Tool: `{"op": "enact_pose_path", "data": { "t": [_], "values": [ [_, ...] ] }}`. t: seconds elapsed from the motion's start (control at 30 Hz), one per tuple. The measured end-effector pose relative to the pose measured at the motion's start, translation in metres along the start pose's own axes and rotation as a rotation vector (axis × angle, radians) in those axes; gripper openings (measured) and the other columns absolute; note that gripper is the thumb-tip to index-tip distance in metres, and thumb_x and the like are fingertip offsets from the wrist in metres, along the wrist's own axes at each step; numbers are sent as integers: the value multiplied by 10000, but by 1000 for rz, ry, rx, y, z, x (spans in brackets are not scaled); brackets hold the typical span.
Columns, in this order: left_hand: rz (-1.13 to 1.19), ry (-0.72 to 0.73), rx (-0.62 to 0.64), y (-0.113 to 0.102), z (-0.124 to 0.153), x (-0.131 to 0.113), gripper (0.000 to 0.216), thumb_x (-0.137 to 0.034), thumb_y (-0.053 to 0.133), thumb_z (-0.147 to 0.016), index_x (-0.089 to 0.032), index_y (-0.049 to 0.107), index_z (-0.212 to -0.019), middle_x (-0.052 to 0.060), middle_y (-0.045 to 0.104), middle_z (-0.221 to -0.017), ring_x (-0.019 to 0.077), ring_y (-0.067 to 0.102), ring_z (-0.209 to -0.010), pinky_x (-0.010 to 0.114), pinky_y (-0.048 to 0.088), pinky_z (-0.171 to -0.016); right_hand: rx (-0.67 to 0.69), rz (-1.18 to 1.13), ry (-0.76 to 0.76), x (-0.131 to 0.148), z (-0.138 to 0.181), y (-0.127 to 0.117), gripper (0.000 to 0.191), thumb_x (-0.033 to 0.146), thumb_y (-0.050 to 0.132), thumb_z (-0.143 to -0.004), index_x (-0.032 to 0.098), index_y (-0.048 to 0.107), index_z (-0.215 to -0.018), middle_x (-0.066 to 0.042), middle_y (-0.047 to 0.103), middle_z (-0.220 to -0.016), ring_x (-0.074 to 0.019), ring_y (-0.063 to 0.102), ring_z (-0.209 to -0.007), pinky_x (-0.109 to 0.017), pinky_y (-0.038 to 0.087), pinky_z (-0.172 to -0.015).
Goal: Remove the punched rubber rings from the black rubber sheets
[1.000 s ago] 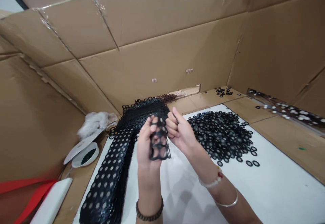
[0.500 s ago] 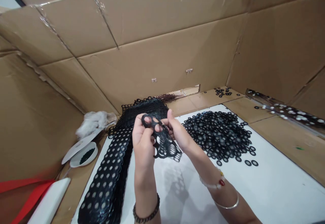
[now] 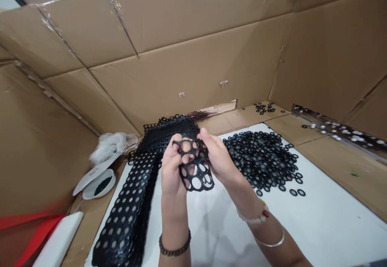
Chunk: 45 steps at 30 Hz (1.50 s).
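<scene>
A small black rubber sheet [image 3: 196, 173] punched with round holes hangs between both hands above the white table top [image 3: 317, 226]. My left hand [image 3: 171, 166] pinches its upper left edge with closed fingers. My right hand [image 3: 219, 158] grips its upper right edge, fingers curled. A long stack of the same punched black sheets [image 3: 133, 202] lies just left of my hands. A heap of loose black rings [image 3: 260, 158] lies to the right of my right hand.
Brown cardboard walls [image 3: 187, 65] enclose the work area on three sides. At the left stand a white dish with dark bits [image 3: 98, 186], a white crumpled wad [image 3: 109, 146], a white block [image 3: 59, 240] and a red strap [image 3: 33, 234]. Another punched strip [image 3: 338, 130] lies at far right.
Both hands have turned the small sheet so that its holes now face me flat, and it sits slightly lower between the fingers. The rest has not moved.
</scene>
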<state>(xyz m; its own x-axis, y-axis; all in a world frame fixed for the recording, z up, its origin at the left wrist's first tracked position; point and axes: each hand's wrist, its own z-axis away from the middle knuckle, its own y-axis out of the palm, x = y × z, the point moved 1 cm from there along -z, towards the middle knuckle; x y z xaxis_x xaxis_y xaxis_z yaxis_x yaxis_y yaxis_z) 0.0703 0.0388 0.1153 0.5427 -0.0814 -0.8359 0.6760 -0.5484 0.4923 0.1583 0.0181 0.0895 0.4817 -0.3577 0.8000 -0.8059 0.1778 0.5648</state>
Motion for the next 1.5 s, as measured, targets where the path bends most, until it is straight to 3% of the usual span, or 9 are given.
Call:
{"op": "enact_pose_path", "data": {
  "t": [0.2, 0.3, 0.4, 0.47, 0.7, 0.83, 0.93, 1.07, 1.5],
  "values": [
    [174, 97, -105, -5, -1, -5, 287, -70, 591, -510, -202, 427, -707, -67, 336, -571, 75, 408, -530, 145, 405, -486, 97, -404, 255, 7, -9, -13, 429, 335, 433, -914, 209, 251, -548, 99, 225, -424, -57, 143, -338, -150, 173, -309],
    [122, 240, -147, -8, -3, -7, 298, -9, 555, -505, -193, 405, -686, -67, 362, -570, 77, 450, -575, 140, 410, -506, 110, -511, 289, 5, -12, -14, 417, 359, 463, -905, 195, 295, -560, 99, 268, -442, -38, 203, -346, -127, 281, -349],
    [25, 299, -207, -8, -3, -8, 283, 14, 509, -528, -194, 361, -652, -65, 384, -525, 90, 490, -594, 132, 387, -493, 41, -398, 222, 0, -12, -11, 305, 391, 591, -827, 174, 451, -664, 73, 433, -515, -36, 345, -392, -151, 390, -431],
    [-55, 310, -241, -7, -3, -9, 271, 14, 478, -537, -198, 359, -657, -60, 411, -516, 101, 507, -593, 125, 346, -447, 45, -304, 156, -2, -12, -10, 241, 377, 636, -790, 170, 513, -773, 73, 454, -536, -29, 310, -378, -142, 329, -391],
    [-180, 606, -145, -8, -4, -7, 295, 61, 408, -549, -202, 344, -669, -77, 389, -444, 104, 452, -552, 170, 375, -524, 124, 10, 238, -9, -9, -8, 549, 673, 512, -746, 197, 308, -565, 111, 196, -468, -33, 72, -381, -185, 32, -364],
    [-275, 685, -88, -5, -4, 3, 301, 78, 383, -603, -206, 343, -693, -70, 402, -486, 104, 428, -542, 187, 360, -527, 162, 197, 140, -16, 1, 6, 613, 747, 328, -783, 181, 420, -565, 52, 350, -494, -77, 307, -449, -204, 241, -425],
    [-427, 771, -58, -4, -2, 11, 292, 83, 379, -650, -204, 347, -694, -57, 423, -558, 91, 421, -522, 191, 356, -511, 188, 160, 95, -19, 5, 12, 608, 730, 315, -804, 183, 457, -579, 29, 423, -561, -106, 402, -561, -225, 343, -553],
    [-531, 831, -19, -5, -2, 16, 273, 63, 393, -689, -205, 342, -695, -49, 415, -586, 91, 427, -528, 196, 357, -500, 187, 118, 187, -18, 5, 10, 594, 732, 350, -789, 191, 427, -558, 41, 395, -519, -96, 342, -480, -225, 288, -462],
    [-438, 823, -72, -6, -6, 10, 284, 74, 378, -649, -205, 336, -684, -61, 426, -531, 86, 430, -495, 187, 371, -488, 20, 47, 177, -27, 1, 22, 554, 716, 512, -693, 188, 431, -550, 59, 394, -464, -71, 296, -398, -210, 227, -384]
  ]
}}
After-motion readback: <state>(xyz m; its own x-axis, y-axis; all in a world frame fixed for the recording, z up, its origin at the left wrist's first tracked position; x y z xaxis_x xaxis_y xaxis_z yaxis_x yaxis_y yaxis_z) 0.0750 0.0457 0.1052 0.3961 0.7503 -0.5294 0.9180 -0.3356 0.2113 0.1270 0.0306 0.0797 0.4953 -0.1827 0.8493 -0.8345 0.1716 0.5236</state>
